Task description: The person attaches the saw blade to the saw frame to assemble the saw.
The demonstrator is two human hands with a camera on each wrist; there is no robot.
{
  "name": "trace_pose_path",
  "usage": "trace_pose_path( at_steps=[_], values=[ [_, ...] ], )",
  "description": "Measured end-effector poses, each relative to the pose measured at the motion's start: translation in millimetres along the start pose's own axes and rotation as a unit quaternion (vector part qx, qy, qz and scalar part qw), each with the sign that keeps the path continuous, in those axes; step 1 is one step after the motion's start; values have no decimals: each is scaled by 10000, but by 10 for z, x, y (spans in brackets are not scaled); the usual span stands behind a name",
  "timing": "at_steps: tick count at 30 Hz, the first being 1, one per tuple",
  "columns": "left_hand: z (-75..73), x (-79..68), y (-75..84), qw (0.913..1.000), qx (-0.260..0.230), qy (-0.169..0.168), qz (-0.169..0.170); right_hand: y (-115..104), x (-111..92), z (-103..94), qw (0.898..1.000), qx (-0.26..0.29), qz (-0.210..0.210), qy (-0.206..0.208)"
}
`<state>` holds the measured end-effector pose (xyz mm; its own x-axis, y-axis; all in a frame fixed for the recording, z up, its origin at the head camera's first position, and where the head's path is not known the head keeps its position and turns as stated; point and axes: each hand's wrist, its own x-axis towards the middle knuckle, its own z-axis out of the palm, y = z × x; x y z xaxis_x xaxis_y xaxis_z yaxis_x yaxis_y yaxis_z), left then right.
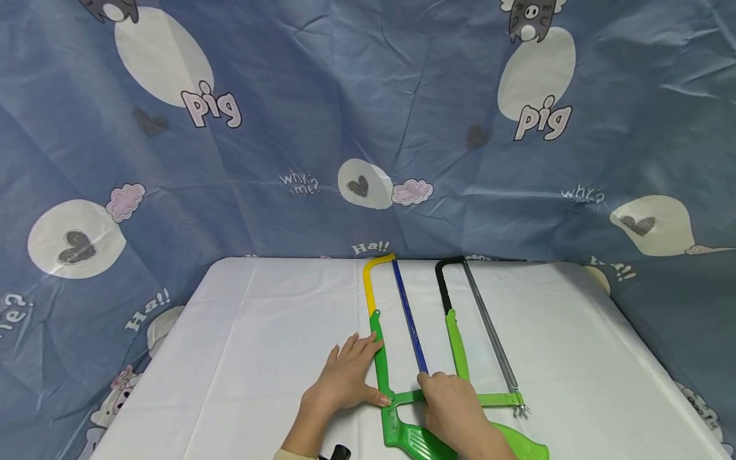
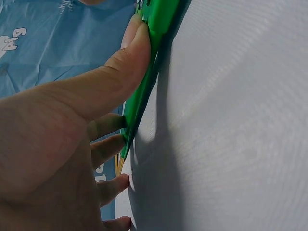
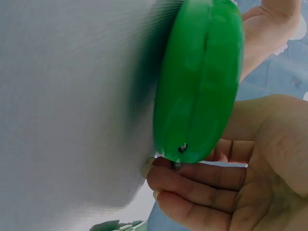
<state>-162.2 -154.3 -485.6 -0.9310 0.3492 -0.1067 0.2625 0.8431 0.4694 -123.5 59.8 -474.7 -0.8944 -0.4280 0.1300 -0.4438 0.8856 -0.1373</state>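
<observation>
A hacksaw with a dark green frame (image 1: 382, 364), yellow front bow (image 1: 368, 287) and blue blade (image 1: 409, 316) lies on the white-covered table. My left hand (image 1: 347, 377) rests on its frame, fingers spread and fairly straight, thumb against the green edge. At the near end of the blue blade, my right hand (image 1: 457, 409) grips the hacksaw with curled fingers, hiding where blade and crossbar meet. In the right wrist view, the green handle (image 3: 197, 82) stands close before the curled fingers (image 3: 197, 185), with a small metal bit at its end.
Right beside it lies a second hacksaw with a light green frame (image 1: 457, 345), black bow (image 1: 441, 281) and grey blade (image 1: 491, 332); its handle (image 1: 520, 443) is partly behind my right arm. A blue printed cloth (image 1: 322, 128) hangs behind the white table (image 1: 276, 332).
</observation>
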Motion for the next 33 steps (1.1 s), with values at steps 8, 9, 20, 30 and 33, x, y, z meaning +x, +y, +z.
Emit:
trace_pose_path(
  at_steps=[8, 9, 20, 30, 33],
  values=[
    [-3, 2, -6, 10000, -8, -22, -7, -30, 1, -19, 10000, 79, -25, -30],
    [-4, 1, -8, 10000, -4, -21, -1, -36, 3, -24, 10000, 85, -4, -44],
    [2, 6, -26, 10000, 1, -4, 65, -37, 31, -64, 9990, 325, 255, -182],
    [-20, -3, -6, 9999, -45, -64, 81, 17, 18, -111, 9909, 1108, 651, -402],
    [-30, -2, 3, 9999, -42, -57, 96, 24, 27, -132, 9880, 1283, 719, -465]
  ],
)
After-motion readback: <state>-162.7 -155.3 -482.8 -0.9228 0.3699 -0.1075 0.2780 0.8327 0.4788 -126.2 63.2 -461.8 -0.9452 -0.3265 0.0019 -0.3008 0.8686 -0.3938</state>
